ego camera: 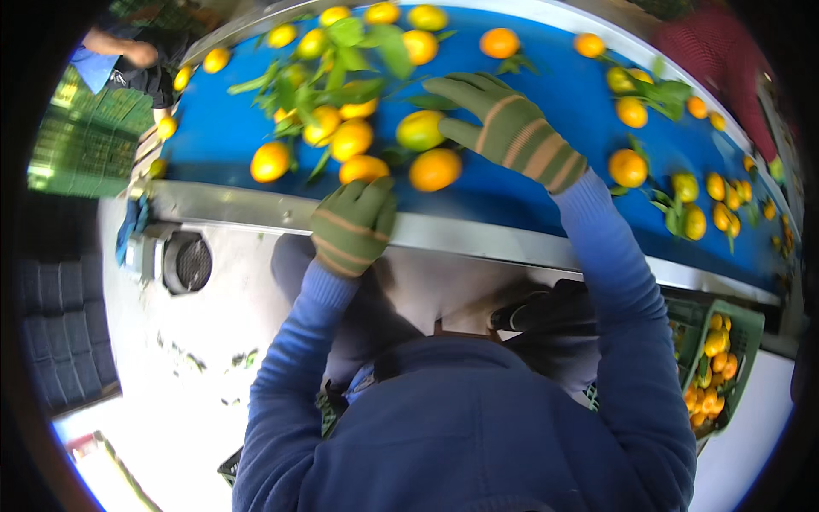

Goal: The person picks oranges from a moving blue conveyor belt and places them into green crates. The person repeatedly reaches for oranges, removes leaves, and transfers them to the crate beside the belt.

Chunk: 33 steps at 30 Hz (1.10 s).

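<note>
On a blue conveyor belt [531, 185] before me lie orange and yellow-green mandarins, many with leaves on. My left hand [353, 227], in a green glove with tan stripes, hangs over the metal near rail [461, 233]. Its fingertips meet the lower edge of an orange mandarin [363, 169]; whether they grip it is hidden. My right hand [512, 131], in a matching glove, is above the belt with thumb and fingers apart and nothing between them. Its thumb is beside a greenish mandarin [420, 130]. A deep orange mandarin [435, 170] sits just below that one.
A leafy mandarin cluster [333, 83] lies farther left. Green crates [745, 345] with mandarins stand below the belt at right. Across the belt are a person's arm [121, 48] at left and a red sleeve [710, 57] at right. A motor [187, 262] sits under the rail.
</note>
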Motion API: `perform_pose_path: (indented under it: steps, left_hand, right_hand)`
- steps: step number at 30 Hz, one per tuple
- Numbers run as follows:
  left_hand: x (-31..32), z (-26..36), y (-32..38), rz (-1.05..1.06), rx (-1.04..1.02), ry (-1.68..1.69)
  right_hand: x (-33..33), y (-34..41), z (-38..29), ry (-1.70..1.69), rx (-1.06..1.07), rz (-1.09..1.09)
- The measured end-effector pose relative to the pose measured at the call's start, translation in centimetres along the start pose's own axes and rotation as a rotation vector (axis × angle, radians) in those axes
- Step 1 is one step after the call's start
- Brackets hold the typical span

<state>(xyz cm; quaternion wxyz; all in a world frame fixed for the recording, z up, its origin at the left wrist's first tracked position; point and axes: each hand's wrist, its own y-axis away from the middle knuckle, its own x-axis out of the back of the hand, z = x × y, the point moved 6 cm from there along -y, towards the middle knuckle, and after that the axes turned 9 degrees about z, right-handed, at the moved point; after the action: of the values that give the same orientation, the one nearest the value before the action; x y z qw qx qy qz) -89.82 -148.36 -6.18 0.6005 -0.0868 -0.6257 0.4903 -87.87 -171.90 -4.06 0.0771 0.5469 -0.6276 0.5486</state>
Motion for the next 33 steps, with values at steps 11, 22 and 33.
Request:
perform_pose_path:
  steps: [11,22,33]
  left_hand:
    - [0.0,1.2,0.6,0.078,-0.004,-0.025]
    - [-2.3,7.6,-1.1,0.064,-0.032,0.003]
    - [-6.6,15.5,-2.1,0.049,-0.057,-0.057]
  right_hand:
    - [17.1,19.8,8.4,0.381,-0.888,-0.072]
    - [18.7,17.1,2.0,0.385,-0.249,0.171]
    - [22.2,23.1,11.7,-0.019,-0.61,0.133]
